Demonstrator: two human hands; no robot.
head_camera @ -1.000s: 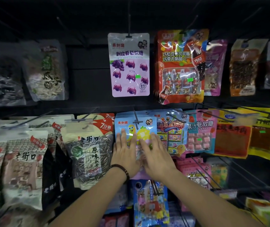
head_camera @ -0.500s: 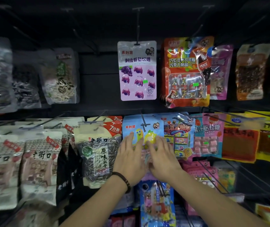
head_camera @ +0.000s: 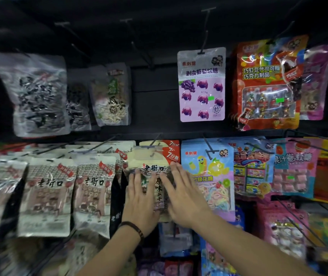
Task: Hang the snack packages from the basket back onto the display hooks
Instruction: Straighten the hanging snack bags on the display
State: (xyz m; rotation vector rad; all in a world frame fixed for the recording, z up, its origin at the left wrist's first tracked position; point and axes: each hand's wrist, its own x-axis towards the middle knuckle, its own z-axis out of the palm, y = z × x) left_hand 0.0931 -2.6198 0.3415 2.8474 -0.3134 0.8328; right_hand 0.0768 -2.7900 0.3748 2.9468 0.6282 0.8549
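While the left hand and right hand lie side by side with straight, slightly spread fingers, both press flat on the front of the seed package, neither curling round it. A dark wristband circles the left wrist. The seed package has a cream top band, a clear window showing dark striped seeds, black characters down its middle and a red corner flash; it hangs at the front of a row of like packs on a wire hook that comes out just above it. Just right of the seed package hangs a blue marshmallow pack with a yellow cartoon figure, and beyond that a pink candy pack. Left of the seed package stand rows of pale nut packs with red labels. Above it and to the right hang a lilac grape-gummy pack and a red chocolate pack. Everything hangs against a black back panel in dim light.
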